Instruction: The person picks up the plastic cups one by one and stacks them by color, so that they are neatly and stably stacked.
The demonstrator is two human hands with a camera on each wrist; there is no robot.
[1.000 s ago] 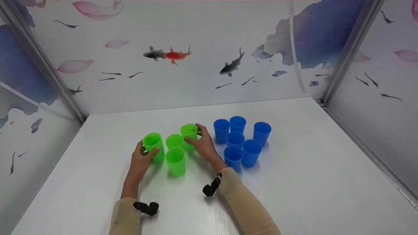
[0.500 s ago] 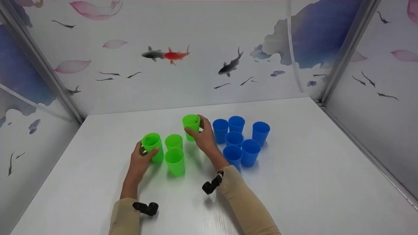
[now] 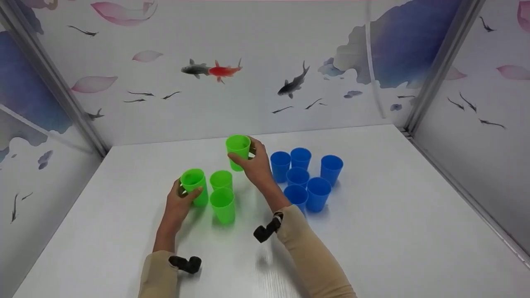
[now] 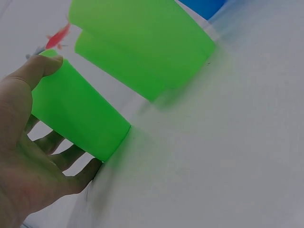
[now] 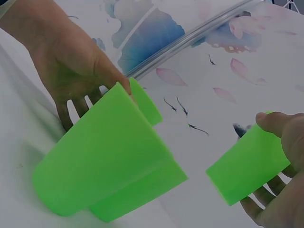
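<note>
My left hand [image 3: 177,206] holds a green plastic cup [image 3: 201,196] that stands upright on the table, thumb near the rim and fingers round the far side. In the left wrist view the base of this cup [image 4: 80,111] meets the white surface. My right hand [image 3: 258,167] grips another green cup [image 3: 237,148] by its side, raised above the table behind the others. Seen from the right wrist, the thumb lies across this lifted cup [image 5: 249,166]. Between the hands stand two more green cups, a nearer one [image 3: 223,207] and a farther one [image 3: 221,179] partly behind it.
Several blue cups [image 3: 319,194] stand upright in a loose cluster right of the green ones, close to my right forearm. The white table [image 3: 393,231] is bounded by a printed back wall [image 3: 256,111] and side walls with metal corner posts.
My right hand has lifted its green cup off the table, moving it up and toward the back wall. The left hand and its cup have stayed in place.
</note>
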